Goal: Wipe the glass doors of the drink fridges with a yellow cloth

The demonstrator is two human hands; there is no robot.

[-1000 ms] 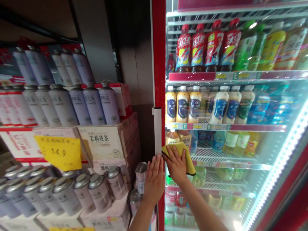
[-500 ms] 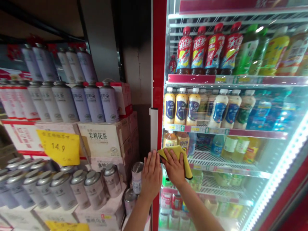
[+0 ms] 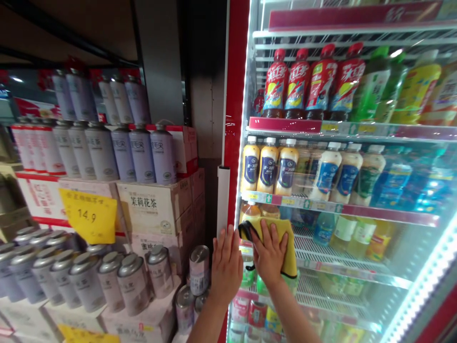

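My right hand [image 3: 267, 257] presses a yellow cloth [image 3: 291, 238] with dark edging against the glass door of a drinks fridge, fingers spread over it. A dark fold of the cloth shows beside the index finger. Just left of it, my left hand [image 3: 225, 264] lies flat with its fingers stretched upward. It rests at the lower end of the white door handle [image 3: 223, 200], beside the red door frame [image 3: 238, 85], and holds nothing. Behind the cloth, bottles on a lower fridge shelf are partly hidden.
Left of the fridge, tea cans [image 3: 162, 157] stand on stacked cartons [image 3: 153, 205] with a yellow price sign [image 3: 89, 216]. More cans [image 3: 199, 269] sit close to my left forearm. Red-capped bottles [image 3: 274, 83] line an upper fridge shelf. A bright light strip [image 3: 424, 271] runs down the right.
The cloth and my right hand have moved right, a little away from my left hand and the door frame. My left hand stays by the handle. The view has shifted slightly.
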